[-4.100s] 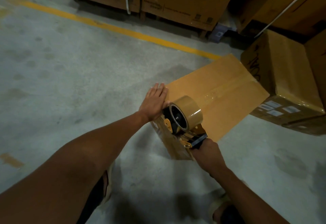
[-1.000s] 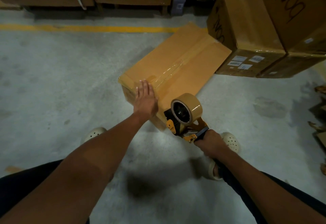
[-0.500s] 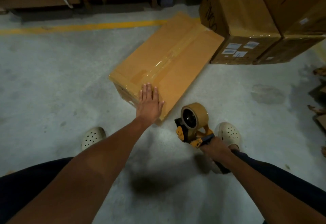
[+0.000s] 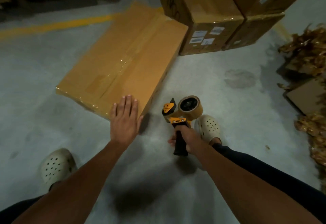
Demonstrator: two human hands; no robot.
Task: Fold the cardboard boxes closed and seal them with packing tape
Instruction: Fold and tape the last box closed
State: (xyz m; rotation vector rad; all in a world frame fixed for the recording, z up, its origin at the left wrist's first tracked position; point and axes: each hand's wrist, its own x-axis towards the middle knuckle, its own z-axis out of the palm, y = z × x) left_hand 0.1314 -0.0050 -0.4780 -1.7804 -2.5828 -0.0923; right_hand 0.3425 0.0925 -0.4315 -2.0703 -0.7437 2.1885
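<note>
The left hand (image 4: pixel 124 121) is lying flat, fingers straight and together, over the near corner of the flat brown cardboard box (image 4: pixel 123 59), which is stretching from lower left to upper right of centre. The right hand (image 4: pixel 187 138) is gripping the yellow-and-black tape dispenser (image 4: pixel 180 116), its roll pointing up-frame.

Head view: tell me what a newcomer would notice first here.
The long flat cardboard box on the floor in the middle draws the eye first, with shiny tape running down its seam. The left hand is spread flat at its near corner, and to the right of it the right hand grips a yellow tape gun off the box. Bigger boxes stand stacked behind at upper right.
</note>
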